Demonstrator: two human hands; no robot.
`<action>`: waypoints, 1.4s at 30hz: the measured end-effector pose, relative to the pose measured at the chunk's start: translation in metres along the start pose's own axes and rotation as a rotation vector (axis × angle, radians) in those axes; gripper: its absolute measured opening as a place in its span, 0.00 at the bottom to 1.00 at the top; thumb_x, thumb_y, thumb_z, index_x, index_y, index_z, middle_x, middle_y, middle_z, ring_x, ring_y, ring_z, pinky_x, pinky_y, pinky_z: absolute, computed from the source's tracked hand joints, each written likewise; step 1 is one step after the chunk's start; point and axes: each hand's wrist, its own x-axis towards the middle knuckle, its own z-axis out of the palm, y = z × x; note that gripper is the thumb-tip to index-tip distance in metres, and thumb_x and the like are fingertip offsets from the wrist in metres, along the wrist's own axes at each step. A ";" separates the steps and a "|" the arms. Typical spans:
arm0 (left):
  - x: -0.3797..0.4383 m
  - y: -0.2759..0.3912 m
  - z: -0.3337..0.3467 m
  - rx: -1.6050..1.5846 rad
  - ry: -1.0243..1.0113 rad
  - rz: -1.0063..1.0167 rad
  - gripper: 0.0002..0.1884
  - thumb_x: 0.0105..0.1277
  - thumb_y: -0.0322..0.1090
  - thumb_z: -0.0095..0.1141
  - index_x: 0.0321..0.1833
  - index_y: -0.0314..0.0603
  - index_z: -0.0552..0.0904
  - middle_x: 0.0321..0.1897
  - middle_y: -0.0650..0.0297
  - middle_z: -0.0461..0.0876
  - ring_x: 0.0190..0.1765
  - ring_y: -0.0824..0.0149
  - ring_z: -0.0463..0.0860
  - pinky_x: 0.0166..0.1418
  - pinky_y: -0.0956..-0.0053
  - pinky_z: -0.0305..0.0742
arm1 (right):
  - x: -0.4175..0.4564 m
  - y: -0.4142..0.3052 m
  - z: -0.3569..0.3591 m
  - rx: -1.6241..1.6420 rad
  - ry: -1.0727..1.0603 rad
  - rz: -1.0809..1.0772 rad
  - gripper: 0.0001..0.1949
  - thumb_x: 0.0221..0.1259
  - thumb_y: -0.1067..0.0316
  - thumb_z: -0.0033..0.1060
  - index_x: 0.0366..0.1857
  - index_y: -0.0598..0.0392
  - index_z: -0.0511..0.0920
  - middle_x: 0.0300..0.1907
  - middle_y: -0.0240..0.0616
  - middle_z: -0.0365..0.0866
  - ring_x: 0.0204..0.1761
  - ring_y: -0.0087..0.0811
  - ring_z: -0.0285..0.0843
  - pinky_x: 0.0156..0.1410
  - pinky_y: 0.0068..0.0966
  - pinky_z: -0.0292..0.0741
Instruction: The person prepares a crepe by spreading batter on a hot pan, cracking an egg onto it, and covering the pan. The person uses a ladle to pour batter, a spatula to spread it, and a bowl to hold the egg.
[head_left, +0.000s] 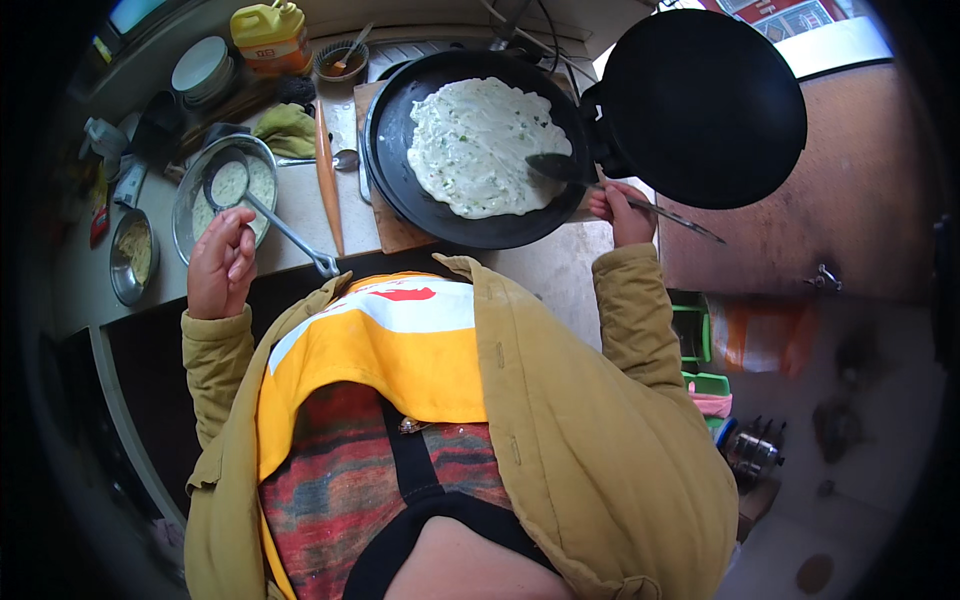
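My right hand (624, 214) grips the handle of a metal spatula (555, 166), whose blade lies on the right part of a pale, green-flecked batter pancake (487, 146). The pancake spreads over the black round griddle (394, 169), and the griddle's lid (701, 109) stands raised at the right. My left hand (223, 259) is held with curled fingers over the near rim of a metal bowl (182, 217) of similar batter; it appears to hold nothing. A ladle (292, 232) rests in that bowl, its handle reaching over the counter's front edge.
A wooden rolling pin (328, 180), a spoon (346, 160) and a green cloth (286, 132) lie between bowl and griddle. Behind are a yellow jug (270, 37) and a small bowl with a brush (341, 61). A smaller metal bowl (135, 257) sits at the left; a wooden board (409, 232) lies under the griddle.
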 end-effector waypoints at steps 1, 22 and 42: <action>0.001 0.001 0.000 -0.013 -0.029 0.001 0.11 0.69 0.35 0.40 0.43 0.36 0.73 0.20 0.68 0.70 0.12 0.85 0.57 0.13 0.92 0.52 | 0.002 0.000 0.004 0.019 -0.003 -0.034 0.08 0.56 0.73 0.54 0.38 0.65 0.76 0.28 0.45 0.79 0.26 0.30 0.79 0.32 0.20 0.79; -0.023 0.003 -0.009 -0.006 0.101 0.026 0.10 0.69 0.35 0.40 0.42 0.36 0.72 0.18 0.69 0.68 0.12 0.85 0.56 0.12 0.92 0.51 | 0.085 0.014 0.008 -0.056 -0.235 0.094 0.07 0.55 0.73 0.53 0.36 0.61 0.77 0.25 0.43 0.79 0.23 0.30 0.78 0.28 0.21 0.78; -0.049 -0.010 -0.001 -0.035 0.219 0.055 0.11 0.70 0.35 0.39 0.42 0.36 0.72 0.19 0.69 0.69 0.12 0.84 0.57 0.13 0.92 0.52 | 0.126 0.022 0.046 0.098 -0.064 0.062 0.04 0.53 0.75 0.56 0.31 0.62 0.77 0.23 0.44 0.78 0.19 0.28 0.77 0.23 0.19 0.77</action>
